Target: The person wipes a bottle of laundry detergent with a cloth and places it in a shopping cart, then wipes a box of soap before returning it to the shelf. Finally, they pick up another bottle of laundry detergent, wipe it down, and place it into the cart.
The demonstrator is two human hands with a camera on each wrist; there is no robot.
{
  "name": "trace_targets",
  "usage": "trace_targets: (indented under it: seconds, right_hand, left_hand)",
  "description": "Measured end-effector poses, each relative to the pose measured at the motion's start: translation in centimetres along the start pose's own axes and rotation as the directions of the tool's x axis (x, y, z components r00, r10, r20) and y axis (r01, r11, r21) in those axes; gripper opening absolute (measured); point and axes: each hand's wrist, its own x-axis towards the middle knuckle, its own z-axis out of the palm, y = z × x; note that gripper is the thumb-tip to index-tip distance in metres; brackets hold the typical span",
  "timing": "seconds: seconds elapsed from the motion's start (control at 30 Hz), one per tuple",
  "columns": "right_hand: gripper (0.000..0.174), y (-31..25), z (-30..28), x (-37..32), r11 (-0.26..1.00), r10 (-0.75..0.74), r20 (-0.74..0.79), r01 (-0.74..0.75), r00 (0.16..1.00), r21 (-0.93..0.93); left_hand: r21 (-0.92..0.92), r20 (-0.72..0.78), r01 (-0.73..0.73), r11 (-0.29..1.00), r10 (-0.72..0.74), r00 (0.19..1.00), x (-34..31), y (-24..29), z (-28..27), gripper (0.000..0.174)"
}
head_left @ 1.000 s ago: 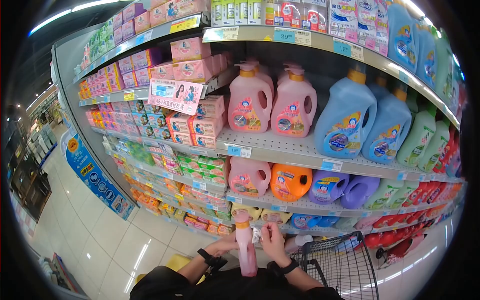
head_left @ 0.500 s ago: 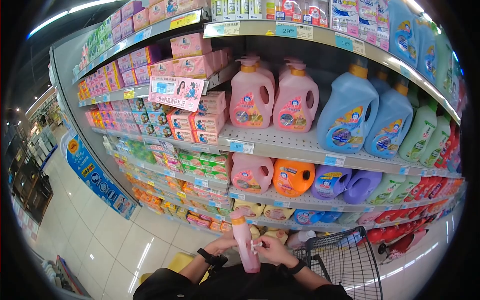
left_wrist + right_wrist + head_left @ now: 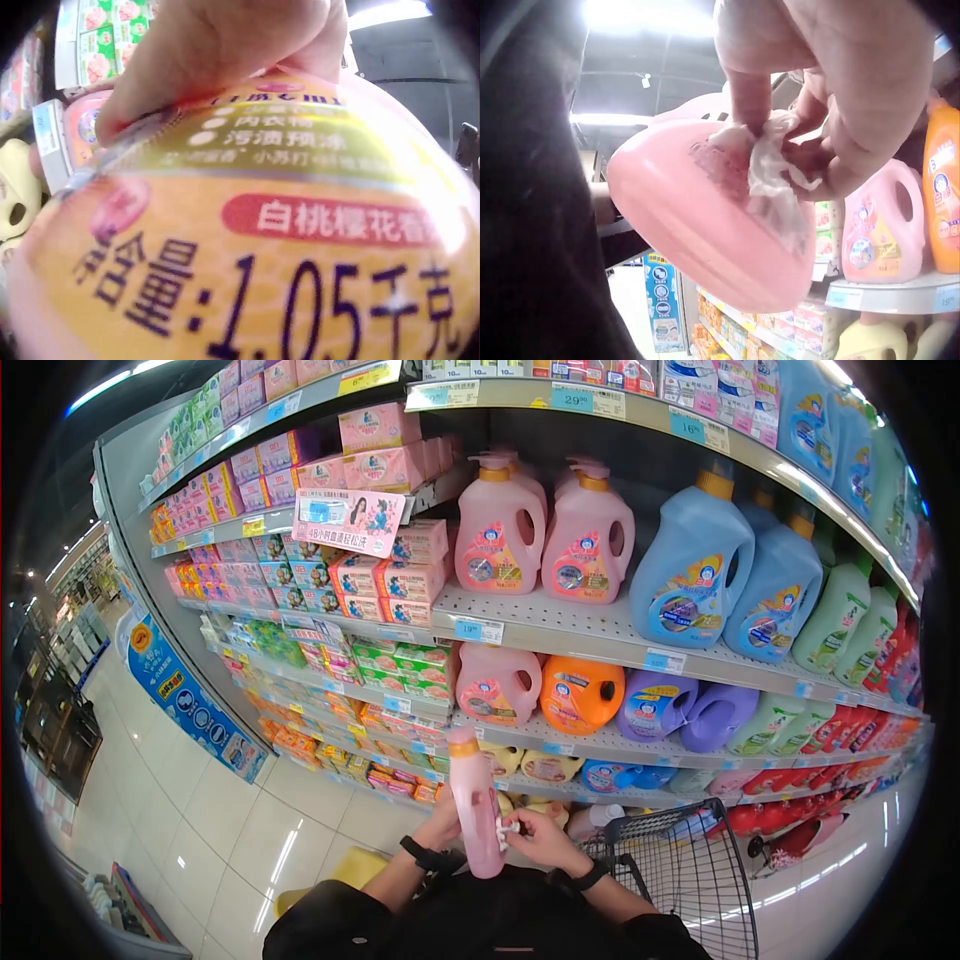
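Observation:
A pink bottle (image 3: 474, 810) with an orange collar and pink pump top stands slightly tilted before the person's body. The left hand (image 3: 443, 816) grips its far left side; in the left wrist view that hand's fingers (image 3: 225, 52) lie over the yellow label (image 3: 300, 217). Pinched in the right hand (image 3: 540, 838) is a crumpled white tissue (image 3: 508, 827), which touches the lower right side of the bottle. The right wrist view shows the tissue (image 3: 776, 180) between thumb and fingers of the right hand (image 3: 825, 90), against the bottle's pink base area (image 3: 697, 217).
Shelves (image 3: 560, 622) of pink, blue, orange and purple bottles rise in front. Boxed goods (image 3: 385, 468) fill the left shelves. A black wire cart (image 3: 680, 870) stands at the right, a yellow object (image 3: 350, 870) low at the left. A blue sign (image 3: 185, 695) edges the tiled aisle.
The bottle has risen and moved slightly left, standing more upright. The right hand has brought the tissue from beside the bottle onto its side. The left hand still holds the bottle.

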Motion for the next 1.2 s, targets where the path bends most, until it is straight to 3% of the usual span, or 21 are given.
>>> trace_targets:
  seconds: [0.1, 0.2, 0.4, 0.7, 0.8, 0.9, 1.0, 1.1, 1.2]
  right_hand:
    - [0.013, -3.9, 0.7, 1.3, 0.989, -0.140, -0.227, 0.128, 0.964, -0.067]
    - [0.011, -7.3, 1.0, 2.2, 0.881, -0.428, -0.299, 0.319, 0.853, -0.350]
    - [0.015, -6.7, -0.1, 0.1, 0.911, -0.316, -0.299, 0.201, 0.900, -0.360]
    - [0.021, -9.4, -2.2, 1.3, 0.941, -0.251, -0.339, 0.147, 0.907, -0.305]
    - [0.021, -11.2, -0.2, -0.4, 0.857, -0.448, -0.257, 0.330, 0.856, -0.397]
    - [0.022, -12.1, 0.7, -0.7, 0.804, -0.517, -0.229, 0.377, 0.825, -0.460]
    - [0.022, -9.4, -0.8, 1.1, 0.927, -0.345, -0.381, 0.246, 0.858, -0.284]
    - [0.024, -6.2, -2.2, 2.2, 0.972, -0.192, -0.460, 0.103, 0.867, -0.212]
    - [0.024, -8.0, -0.4, 0.8, 0.981, -0.186, -0.539, 0.120, 0.821, -0.155]
  left_hand:
    - [-0.056, 0.021, -0.143, 0.988, 0.145, 0.989, 0.9, 0.7, 1.5, 0.052]
    - [-0.097, -0.003, -0.178, 0.979, 0.179, 0.984, 0.9, 1.7, 3.3, 0.050]
    - [-0.158, -0.090, -0.228, 0.961, 0.216, 0.972, 0.4, 5.1, 5.7, 0.058]
    - [-0.187, -0.006, -0.253, 0.949, 0.257, 0.967, 0.1, 5.6, 8.5, 0.062]
    - [-0.167, -0.015, -0.263, 0.950, 0.264, 0.964, 0.8, 6.0, 8.2, 0.064]
    - [-0.159, -0.035, -0.270, 0.950, 0.268, 0.963, 0.7, 6.2, 8.2, 0.065]
    - [-0.181, -0.041, -0.291, 0.939, 0.289, 0.957, 0.3, 6.3, 8.4, 0.064]
    - [-0.182, -0.076, -0.293, 0.939, 0.284, 0.956, 0.8, 5.9, 7.4, 0.063]
    - [-0.236, -0.081, -0.275, 0.932, 0.263, 0.961, 1.2, 6.2, 7.5, 0.061]
